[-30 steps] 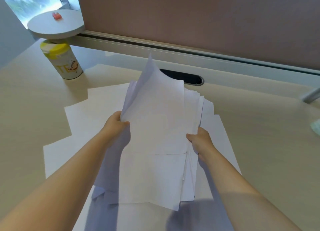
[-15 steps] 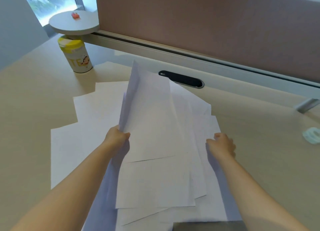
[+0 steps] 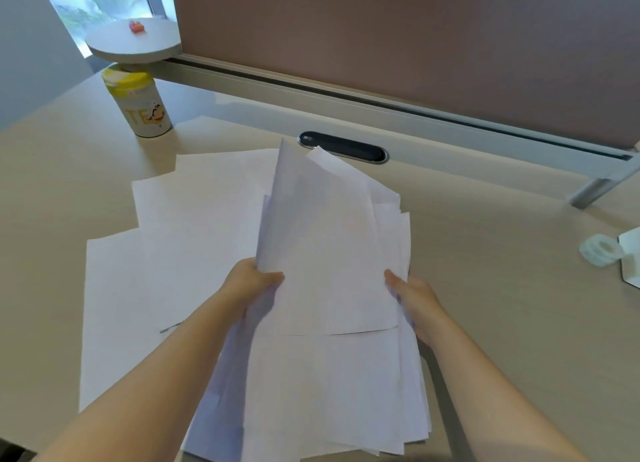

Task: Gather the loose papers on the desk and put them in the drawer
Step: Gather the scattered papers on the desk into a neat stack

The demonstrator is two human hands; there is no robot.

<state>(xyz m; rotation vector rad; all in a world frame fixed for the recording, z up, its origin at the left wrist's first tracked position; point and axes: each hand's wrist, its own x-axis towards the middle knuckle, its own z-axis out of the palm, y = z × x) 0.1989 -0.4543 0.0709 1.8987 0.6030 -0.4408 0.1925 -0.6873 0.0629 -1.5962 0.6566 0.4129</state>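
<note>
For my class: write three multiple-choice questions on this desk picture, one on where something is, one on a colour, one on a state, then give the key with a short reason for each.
1. Where does the clear roll of tape lie?
A. at the right edge of the pale wooden desk
B. on the round grey shelf
C. under the papers

2. What colour is the lid of the round white canister?
A. red
B. yellow
C. black

3. What state is the stack of white paper sheets in?
A. lying flat, untouched
B. rolled into a tube
C. held at both sides by the left hand and the right hand

Key: 1 A, the tape sits far right on the desk. 2 B, the cap is yellow. 3 C, a hand grips each side edge.
</note>
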